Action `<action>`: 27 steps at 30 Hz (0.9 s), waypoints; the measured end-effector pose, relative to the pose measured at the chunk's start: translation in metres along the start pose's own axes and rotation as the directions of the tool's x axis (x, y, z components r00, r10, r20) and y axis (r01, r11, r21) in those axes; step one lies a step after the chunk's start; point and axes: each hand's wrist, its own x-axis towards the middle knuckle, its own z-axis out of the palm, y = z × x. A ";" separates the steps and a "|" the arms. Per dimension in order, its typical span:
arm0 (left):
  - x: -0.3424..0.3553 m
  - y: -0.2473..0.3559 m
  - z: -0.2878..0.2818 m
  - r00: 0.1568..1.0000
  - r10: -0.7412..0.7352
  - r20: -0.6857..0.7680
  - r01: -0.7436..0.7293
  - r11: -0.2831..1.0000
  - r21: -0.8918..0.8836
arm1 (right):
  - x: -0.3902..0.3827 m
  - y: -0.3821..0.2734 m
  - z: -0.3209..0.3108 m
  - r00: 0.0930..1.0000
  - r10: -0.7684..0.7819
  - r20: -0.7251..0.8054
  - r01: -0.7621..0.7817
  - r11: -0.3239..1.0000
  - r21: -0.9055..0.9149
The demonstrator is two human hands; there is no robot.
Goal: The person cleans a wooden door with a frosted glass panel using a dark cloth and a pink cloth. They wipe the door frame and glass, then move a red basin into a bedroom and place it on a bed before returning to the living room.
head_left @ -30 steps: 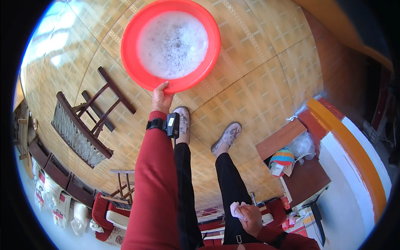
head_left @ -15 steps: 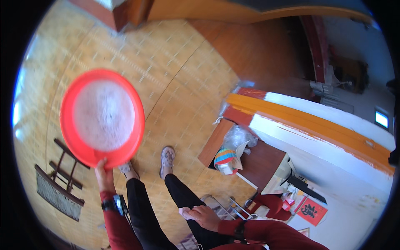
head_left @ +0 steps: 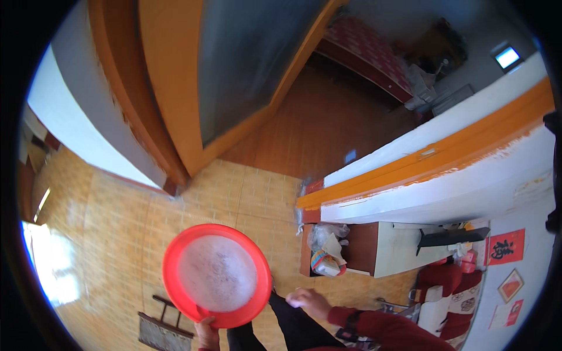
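My left hand (head_left: pixel 207 331) grips the near rim of a red plastic basin (head_left: pixel 175 274), which holds white sudsy water. The basin is lifted over the tiled floor in front of my legs. My right hand (head_left: pixel 312 303), to the right of the basin, is closed on a small pink cloth (head_left: pixel 296 298). A folding stool (head_left: pixel 159 329) with a woven seat stands on the floor at lower left.
An open orange-framed door (head_left: pixel 171 88) leads to a wood-floored room (head_left: pixel 293 134) with a bed (head_left: pixel 369 55). An orange-and-white door edge (head_left: pixel 427 152) runs at right, beside a low cabinet (head_left: pixel 360 248) with bags. A red sofa (head_left: pixel 445 275) stands at lower right.
The view has swung toward the doorway, bringing the door and the room beyond into sight. The basin, still in my left hand, now appears lower in the picture.
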 end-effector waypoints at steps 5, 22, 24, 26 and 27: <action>-0.022 0.044 0.061 0.996 -0.060 0.067 0.051 0.991 0.127 | -0.034 0.035 -0.104 0.792 0.563 -0.235 -0.456 0.802 0.386; 0.063 0.088 0.301 0.985 -0.071 0.155 0.034 0.972 0.233 | 0.049 0.144 -0.272 0.579 0.713 -0.394 -0.464 0.686 0.560; 0.090 0.093 0.327 0.967 -0.159 0.199 0.107 0.962 0.251 | 0.072 0.148 -0.291 0.536 0.739 -0.408 -0.366 0.639 0.677; 0.116 0.097 0.353 0.957 -0.194 0.215 0.131 0.952 0.276 | 0.087 0.144 -0.313 0.482 0.849 -0.217 -0.387 0.428 0.816; 0.131 0.098 0.369 0.955 -0.188 0.230 0.116 0.949 0.294 | 0.097 0.144 -0.325 0.470 0.861 -0.193 -0.401 0.403 0.823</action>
